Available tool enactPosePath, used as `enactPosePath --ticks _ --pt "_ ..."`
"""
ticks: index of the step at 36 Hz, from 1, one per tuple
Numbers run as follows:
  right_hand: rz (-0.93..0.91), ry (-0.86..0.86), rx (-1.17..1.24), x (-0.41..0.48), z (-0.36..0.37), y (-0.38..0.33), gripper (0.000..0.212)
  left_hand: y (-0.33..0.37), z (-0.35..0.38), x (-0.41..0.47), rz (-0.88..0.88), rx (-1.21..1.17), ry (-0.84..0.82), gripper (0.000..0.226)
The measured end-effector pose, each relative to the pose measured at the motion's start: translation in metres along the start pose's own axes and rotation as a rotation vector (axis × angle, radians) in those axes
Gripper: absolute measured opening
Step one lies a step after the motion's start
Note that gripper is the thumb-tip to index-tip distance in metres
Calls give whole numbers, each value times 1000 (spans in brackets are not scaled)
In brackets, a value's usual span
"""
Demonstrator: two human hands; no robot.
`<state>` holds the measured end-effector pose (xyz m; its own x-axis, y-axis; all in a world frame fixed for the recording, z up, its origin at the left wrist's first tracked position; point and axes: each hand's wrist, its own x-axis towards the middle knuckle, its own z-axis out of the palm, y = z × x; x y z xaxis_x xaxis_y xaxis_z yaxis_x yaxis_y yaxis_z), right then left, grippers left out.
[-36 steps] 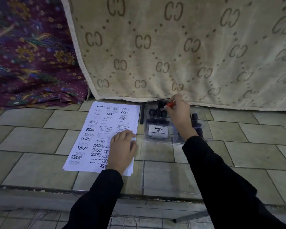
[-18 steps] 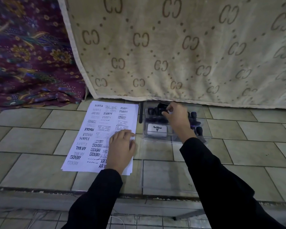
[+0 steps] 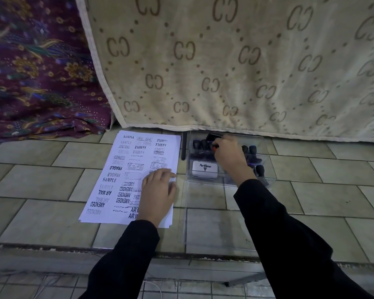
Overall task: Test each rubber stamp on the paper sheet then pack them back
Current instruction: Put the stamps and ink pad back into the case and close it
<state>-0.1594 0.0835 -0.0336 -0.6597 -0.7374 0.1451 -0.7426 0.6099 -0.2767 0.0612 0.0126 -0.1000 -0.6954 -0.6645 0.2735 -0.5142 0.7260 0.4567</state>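
A white paper sheet point(image 3: 125, 169), covered with several stamped words, lies on the tiled floor. My left hand point(image 3: 158, 193) rests flat on its lower right part. To the right stands a clear plastic box point(image 3: 266, 167) holding several black rubber stamps point(image 3: 252, 151) and a white Artline ink pad point(image 3: 204, 169). My right hand point(image 3: 229, 154) reaches into the box and pinches a black stamp point(image 3: 212, 138) with a red part at its fingertips, at the box's far left. My hand hides most of that stamp.
A beige patterned blanket point(image 3: 225, 61) hangs just behind the box and paper. Purple floral cloth point(image 3: 35, 72) lies at the far left. The box's clear lid point(image 3: 207, 223) lies flat in front of the box. A black pen point(image 3: 183, 147) lies between paper and box.
My right hand has lowered the stamp from above the box down in among the other stamps. My left hand has stayed on the paper.
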Motion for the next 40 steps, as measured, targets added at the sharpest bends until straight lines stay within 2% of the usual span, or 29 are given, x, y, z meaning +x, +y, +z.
enactPosePath --ticks 3,6,9,15,20,23,25,27,30,34,37,40 --pt "-22 -34 30 0 -1 5 46 -3 1 0 -13 -57 3 24" --pt "-25 21 147 -5 -7 9 50 -5 -1 3 -60 -209 29 19" --pt "-30 142 310 -18 -18 13 42 -5 -5 6 -116 -354 26 16" --pt "28 276 415 -54 -41 25 23 4 -29 16 -429 -805 -126 17" --pt "55 264 516 -88 -44 31 19 9 -40 18 -502 -944 -147 20" --pt "63 263 494 -108 -40 35 16 13 -38 18 -471 -900 7 14" --pt "84 278 470 -120 -39 41 15 17 -36 13 -387 -787 148 12" --pt "131 295 448 -131 -39 50 15 22 -37 5 -279 -665 212 13" --pt "241 331 344 -146 -36 66 15 34 -36 -10 -162 -540 62 14" --pt "425 251 292 -164 -27 79 32 50 -24 -28 -143 -219 -218 10" --pt "538 143 193 -172 -22 81 40 59 -21 -34 -168 -96 -254 15" --pt "597 94 149 -177 -19 81 38 63 -22 -32 -198 -31 -269 15"
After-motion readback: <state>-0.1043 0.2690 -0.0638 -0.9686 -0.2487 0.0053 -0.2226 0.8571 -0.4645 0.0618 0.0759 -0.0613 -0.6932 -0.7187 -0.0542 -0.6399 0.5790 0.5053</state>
